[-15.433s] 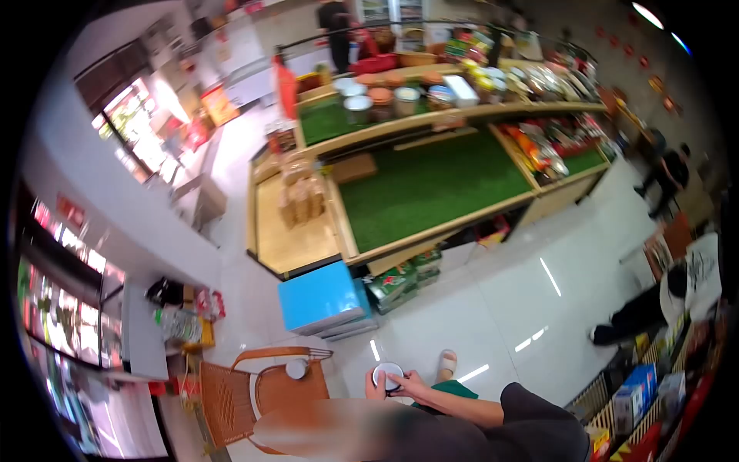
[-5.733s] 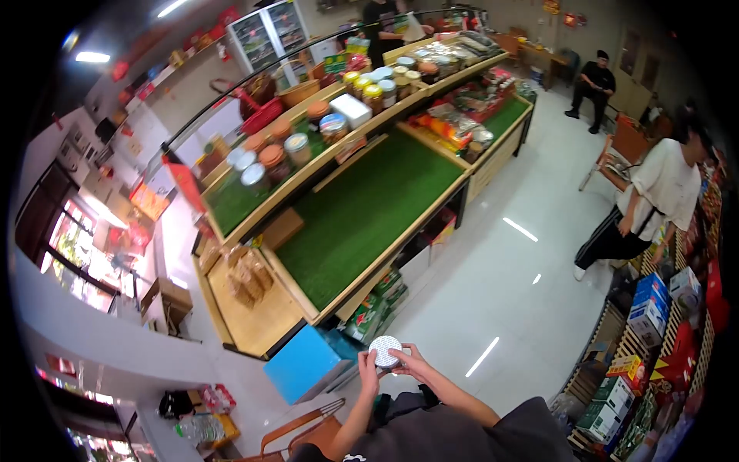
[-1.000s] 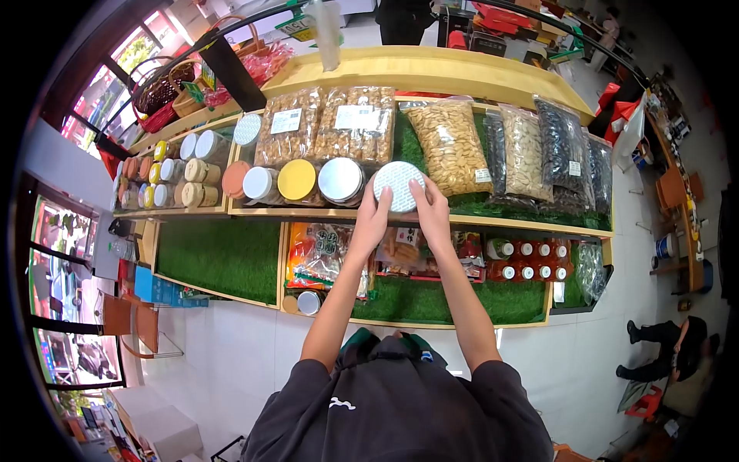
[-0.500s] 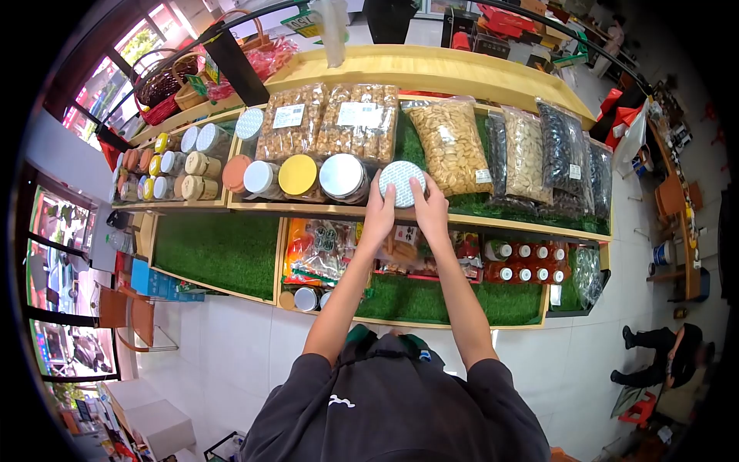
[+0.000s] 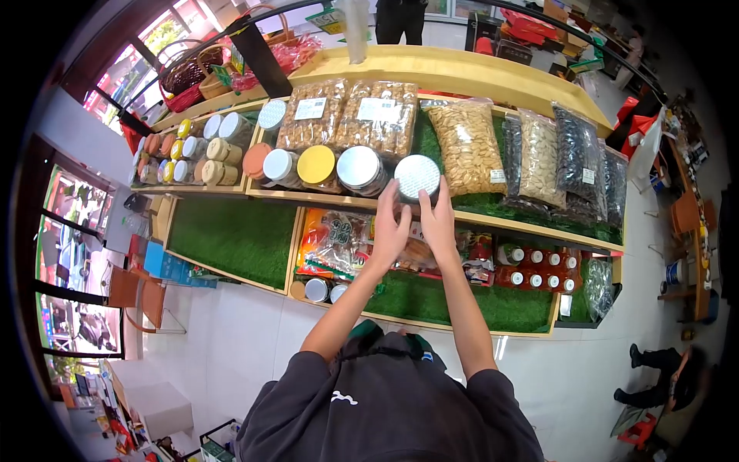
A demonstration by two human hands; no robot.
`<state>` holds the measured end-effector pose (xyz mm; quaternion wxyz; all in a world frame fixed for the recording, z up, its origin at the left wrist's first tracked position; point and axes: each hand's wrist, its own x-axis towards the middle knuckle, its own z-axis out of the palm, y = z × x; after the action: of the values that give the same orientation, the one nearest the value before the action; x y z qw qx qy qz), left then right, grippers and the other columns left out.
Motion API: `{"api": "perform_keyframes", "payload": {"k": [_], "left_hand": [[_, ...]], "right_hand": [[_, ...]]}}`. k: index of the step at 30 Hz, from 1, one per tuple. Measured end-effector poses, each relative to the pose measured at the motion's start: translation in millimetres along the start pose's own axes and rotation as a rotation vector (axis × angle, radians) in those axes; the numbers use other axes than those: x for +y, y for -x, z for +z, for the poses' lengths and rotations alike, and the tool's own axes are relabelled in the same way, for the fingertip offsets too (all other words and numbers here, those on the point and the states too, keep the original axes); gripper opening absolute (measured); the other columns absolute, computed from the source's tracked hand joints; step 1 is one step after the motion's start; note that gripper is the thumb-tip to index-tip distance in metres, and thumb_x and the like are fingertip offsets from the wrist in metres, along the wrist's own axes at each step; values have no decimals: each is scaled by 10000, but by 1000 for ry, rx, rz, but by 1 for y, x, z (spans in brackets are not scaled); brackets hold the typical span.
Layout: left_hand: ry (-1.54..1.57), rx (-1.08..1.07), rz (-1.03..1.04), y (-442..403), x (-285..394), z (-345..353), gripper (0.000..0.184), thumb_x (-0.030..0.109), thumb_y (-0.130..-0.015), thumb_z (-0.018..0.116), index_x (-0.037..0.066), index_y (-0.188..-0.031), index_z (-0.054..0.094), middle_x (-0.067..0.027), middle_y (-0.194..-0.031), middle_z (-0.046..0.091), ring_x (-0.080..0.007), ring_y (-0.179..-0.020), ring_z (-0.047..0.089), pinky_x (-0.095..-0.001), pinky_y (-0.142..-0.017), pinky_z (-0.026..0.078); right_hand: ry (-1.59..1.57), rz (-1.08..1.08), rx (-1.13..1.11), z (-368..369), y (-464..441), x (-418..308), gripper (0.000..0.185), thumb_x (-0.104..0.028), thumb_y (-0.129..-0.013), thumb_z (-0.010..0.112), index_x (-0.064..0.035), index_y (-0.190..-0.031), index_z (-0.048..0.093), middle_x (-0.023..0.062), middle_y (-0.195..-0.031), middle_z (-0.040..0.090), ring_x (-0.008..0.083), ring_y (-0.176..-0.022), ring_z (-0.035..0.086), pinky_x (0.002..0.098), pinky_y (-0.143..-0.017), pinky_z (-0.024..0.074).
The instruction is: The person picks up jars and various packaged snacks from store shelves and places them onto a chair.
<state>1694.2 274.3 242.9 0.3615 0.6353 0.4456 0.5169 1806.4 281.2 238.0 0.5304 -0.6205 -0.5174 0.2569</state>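
A jar with a silvery-white patterned lid (image 5: 417, 178) stands at the front of the upper shelf, right of a white-lidded jar (image 5: 359, 168) and a yellow-lidded jar (image 5: 317, 166). My left hand (image 5: 391, 223) is at the jar's lower left, fingers apart and pointing up at it. On its lower right, my right hand (image 5: 438, 221) has its fingers spread near the lid's edge. Whether any fingertip still touches the jar is hard to tell. A bag of pale nuts or seeds (image 5: 466, 145) lies to the jar's right.
Bagged brown snacks (image 5: 377, 119) lie behind the jars. Dark bags (image 5: 576, 154) fill the right end. The lower shelf (image 5: 231, 239) has green matting, packets and red bottles (image 5: 536, 267). A chair (image 5: 142, 296) stands left; a person (image 5: 662, 377) is at the right.
Both hands have loosened from the jar and drawn slightly down toward me, fingers now apart. The jar stands in the row. The whole view has shifted a little, with the shelf appearing further right.
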Motion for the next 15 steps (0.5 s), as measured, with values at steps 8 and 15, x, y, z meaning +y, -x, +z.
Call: {"api": "perform_keyframes", "payload": {"k": [8,15], "left_hand": [[-395,-181,145,16,0,0,678,66,-811,537,29,-1394,193,-217,-1458,116,-393,-1314,214,-415,-1046,262],[-528,-133,236,22,-17,-2,684,111,-807,557,67,-1399,217,-272,-1390,249,-452,-1189,363,-440,-925,390]], "right_hand": [[162,-115,-33,-8,34,19,579,-210,-845,545,18,-1327,318,257,-1283,408,400,-1142,450,420,-926,393],[250,-226,18,-5,36,28,612,-182,-806,573,-26,-1337,312,220,-1247,446,380,-1095,482,414,-866,431]]}}
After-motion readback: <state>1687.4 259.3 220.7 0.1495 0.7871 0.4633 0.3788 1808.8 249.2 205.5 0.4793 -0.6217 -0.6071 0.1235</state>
